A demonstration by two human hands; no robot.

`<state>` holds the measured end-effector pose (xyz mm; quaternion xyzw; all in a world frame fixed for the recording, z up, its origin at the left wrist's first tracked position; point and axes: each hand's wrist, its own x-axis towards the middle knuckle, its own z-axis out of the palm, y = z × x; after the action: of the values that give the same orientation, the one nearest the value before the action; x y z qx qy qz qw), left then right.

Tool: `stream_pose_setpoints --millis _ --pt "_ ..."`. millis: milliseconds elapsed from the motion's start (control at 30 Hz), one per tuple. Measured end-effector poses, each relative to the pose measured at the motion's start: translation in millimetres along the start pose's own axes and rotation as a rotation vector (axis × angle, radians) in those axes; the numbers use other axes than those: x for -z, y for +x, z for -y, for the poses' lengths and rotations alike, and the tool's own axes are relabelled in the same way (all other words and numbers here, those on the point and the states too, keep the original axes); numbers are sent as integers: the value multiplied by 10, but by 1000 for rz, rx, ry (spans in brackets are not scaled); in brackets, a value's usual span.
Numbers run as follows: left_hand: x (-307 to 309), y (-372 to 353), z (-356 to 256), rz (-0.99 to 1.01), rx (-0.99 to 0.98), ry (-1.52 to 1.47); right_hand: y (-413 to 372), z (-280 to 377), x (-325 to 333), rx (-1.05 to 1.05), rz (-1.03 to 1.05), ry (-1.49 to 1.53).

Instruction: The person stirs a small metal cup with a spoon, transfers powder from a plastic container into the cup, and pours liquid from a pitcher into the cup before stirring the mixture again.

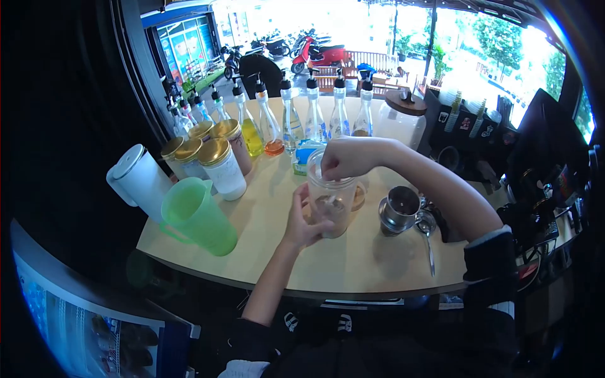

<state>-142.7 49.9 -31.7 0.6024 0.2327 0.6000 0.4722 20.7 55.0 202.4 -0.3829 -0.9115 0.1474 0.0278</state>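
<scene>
A clear plastic jar [335,211] stands on the table in front of me, slightly tilted. My left hand [305,222] is closed around its lower left side. From above, my right hand [350,155] reaches over the jar's mouth with its fingers curled and pointing down inside the rim. Whatever those fingers hold is hidden. Partly behind the jar lies a round wooden-looking lid [360,196]. Just beyond the rim is a blue and green packet [305,157]. To the right of the jar sits a metal cup-like coffee dripper [402,203], beside a long-handled metal spoon [430,246].
A green pitcher [200,217], a white pitcher [140,179] and several gold-lidded jars [222,169] stand on the left. Several pump bottles [313,120] line the table's far edge. At the back right is a large wooden-lidded jar [403,126], near a dark cup holder [463,123].
</scene>
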Motion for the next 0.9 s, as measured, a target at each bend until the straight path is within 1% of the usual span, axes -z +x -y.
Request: stream_pose_setpoints --millis 33,67,100,133,167,200,233,300,333,400,433,467,533,567,633,667,733,900 --pt "-66 -29 -88 95 41 142 112 23 -9 -122 263 -146" --pt "-117 -46 -182 191 80 284 186 51 -58 -122 269 -145" --pt "-145 -33 -314 191 110 441 256 65 -124 -37 339 -228" --pt "-148 -51 -335 187 113 438 328 36 -201 49 407 -311" --pt "-148 -66 -347 189 146 481 551 -469 -521 250 479 -600" --pt "-144 -68 -352 190 178 525 559 -412 -513 254 482 -602" --pt "-140 -62 -345 184 177 525 524 -267 -474 176 522 -619" --pt "-132 -61 -322 165 98 513 447 -13 -379 21 603 -649" --pt "-130 -61 -337 158 101 511 430 15 -323 26 608 -651" --pt "-134 -50 -355 159 39 505 326 6 -198 10 641 -538" --pt "-136 -47 -338 156 44 502 162 63 -174 -104 421 -353" --pt "-137 -43 -315 165 26 492 103 127 -106 -105 427 -351" --pt "-146 -44 -280 177 11 479 16 198 -20 -318 541 -237" --pt "-147 -44 -266 176 -10 501 -11 146 -73 -320 542 -233" --pt "-155 -49 -255 179 -31 522 -62 20 -235 -142 410 -319" --pt "-157 -53 -252 179 -36 508 -73 -31 -289 -144 409 -316" --pt "-159 -58 -255 181 -38 493 -99 -57 -351 -15 345 -279" --pt "-163 -52 -272 178 -78 492 -117 -43 -359 -2 303 -200"
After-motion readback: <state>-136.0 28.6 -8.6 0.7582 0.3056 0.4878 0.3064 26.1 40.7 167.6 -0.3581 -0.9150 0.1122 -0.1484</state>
